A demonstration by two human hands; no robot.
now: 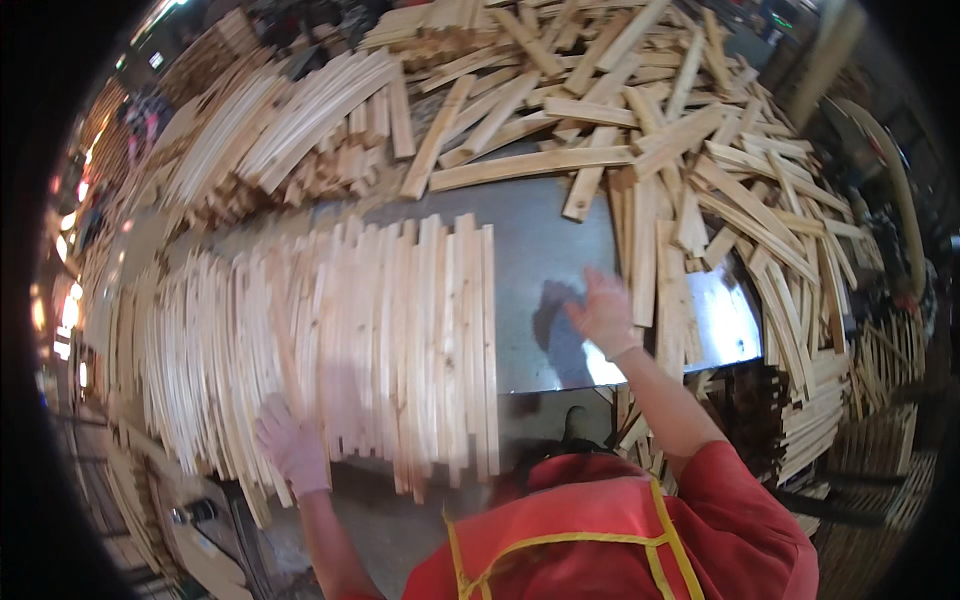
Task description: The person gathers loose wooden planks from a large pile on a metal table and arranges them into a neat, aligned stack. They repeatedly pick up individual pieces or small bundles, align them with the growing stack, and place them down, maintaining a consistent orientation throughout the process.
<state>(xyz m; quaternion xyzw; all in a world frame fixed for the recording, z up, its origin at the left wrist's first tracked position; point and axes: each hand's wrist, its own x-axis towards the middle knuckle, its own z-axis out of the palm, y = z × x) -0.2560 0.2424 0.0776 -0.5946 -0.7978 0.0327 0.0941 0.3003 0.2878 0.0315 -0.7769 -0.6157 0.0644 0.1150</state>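
A row of pale wooden strips [380, 330] lies side by side on a metal-topped table [550, 230], their near ends uneven. At the near ends of this row is my left hand [292, 447], its fingers stretched out over the strips and holding nothing. My right hand [606, 315] is over the bare metal to the right of the row, fingers apart and empty. Just beyond it, on its right, are loose strips [643, 250] from a jumbled heap. Both hands look covered by thin, light gloves.
A large heap of loose wooden strips [590, 110] covers the table's far and right sides. Neater stacks [310, 115] stand at the far left. Below the table on the right are more stacked strips [815, 430]. The table's near metal edge [570, 387] runs in front of me.
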